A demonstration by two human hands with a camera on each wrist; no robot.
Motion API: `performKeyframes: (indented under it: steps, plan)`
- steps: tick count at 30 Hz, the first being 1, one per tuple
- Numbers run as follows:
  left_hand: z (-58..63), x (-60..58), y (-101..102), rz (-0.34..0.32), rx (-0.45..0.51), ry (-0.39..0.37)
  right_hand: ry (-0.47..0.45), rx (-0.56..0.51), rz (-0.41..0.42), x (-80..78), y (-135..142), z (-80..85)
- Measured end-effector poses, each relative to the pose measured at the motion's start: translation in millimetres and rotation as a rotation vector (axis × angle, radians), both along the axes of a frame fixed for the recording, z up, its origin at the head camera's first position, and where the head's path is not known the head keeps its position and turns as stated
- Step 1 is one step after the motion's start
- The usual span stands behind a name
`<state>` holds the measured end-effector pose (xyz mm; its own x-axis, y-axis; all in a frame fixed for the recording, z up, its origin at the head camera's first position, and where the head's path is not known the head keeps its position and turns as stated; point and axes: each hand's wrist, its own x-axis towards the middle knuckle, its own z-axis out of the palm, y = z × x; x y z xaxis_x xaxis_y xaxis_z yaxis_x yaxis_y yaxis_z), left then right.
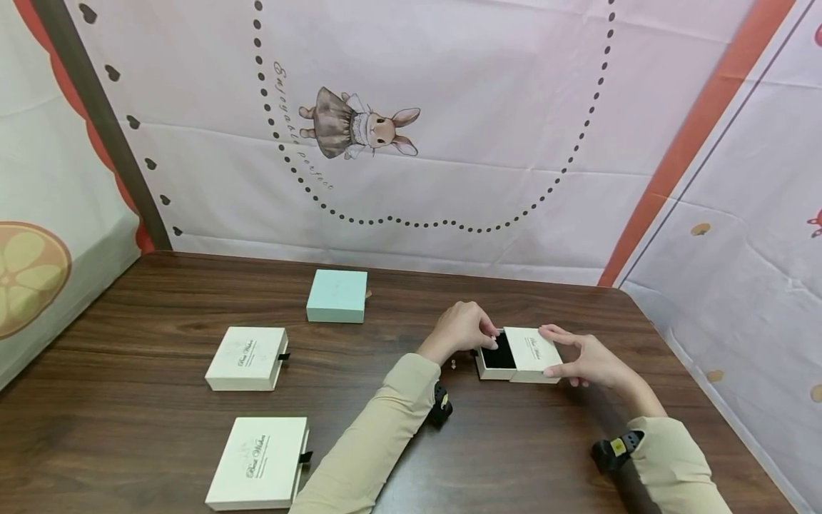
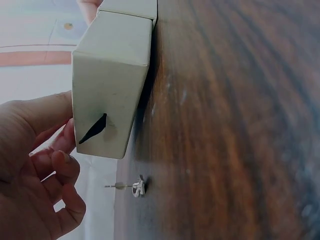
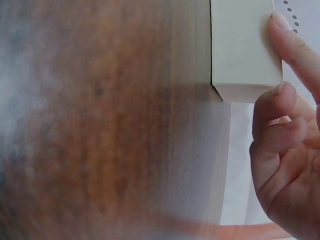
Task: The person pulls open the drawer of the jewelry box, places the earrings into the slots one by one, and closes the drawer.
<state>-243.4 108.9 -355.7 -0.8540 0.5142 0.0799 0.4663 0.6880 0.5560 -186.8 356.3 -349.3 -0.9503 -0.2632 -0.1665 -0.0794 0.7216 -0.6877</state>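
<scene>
A small cream drawer-style gift box (image 1: pixel 535 355) lies on the table, its drawer (image 1: pixel 497 357) pulled out to the left and showing a black lining. My left hand (image 1: pixel 464 330) is over the drawer's far side, thumb and finger pinching a tiny shiny thing that looks like a stud earring (image 1: pixel 494 338); the fingertips are hidden behind the box in the left wrist view. Another stud earring (image 2: pixel 139 187) stands on the table just left of the drawer. With thumb and fingers across its lid sleeve, my right hand (image 1: pixel 587 363) grips the box at its right end.
Two closed cream boxes with black ribbon tabs, one larger (image 1: pixel 260 462) and one smaller (image 1: pixel 247 358), lie on the left of the brown wooden table (image 1: pixel 385 300). A mint-green box (image 1: pixel 337 295) is farther back. Patterned cloth (image 1: pixel 449 128) hangs behind the table.
</scene>
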Motion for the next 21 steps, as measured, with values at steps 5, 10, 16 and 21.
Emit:
performKeyframes:
  steps: [5, 10, 16, 21]
  plan:
    - [-0.1, 0.8, 1.2, 0.001, -0.005, 0.010, -0.002, -0.015, 0.000, 0.4, 0.5, -0.5]
    - [-0.6, 1.3, 2.7, -0.010, -0.012, 0.008, -0.005, -0.023, -0.003, 0.8, 0.7, -1.0]
    - [-0.3, 2.1, 4.2, -0.015, -0.040, 0.021, -0.004, -0.029, 0.000, 0.5, 0.4, -1.8]
    - [-0.1, 2.2, 3.9, -0.024, -0.040, 0.009, -0.005, -0.020, -0.002, 0.5, 0.7, -1.7]
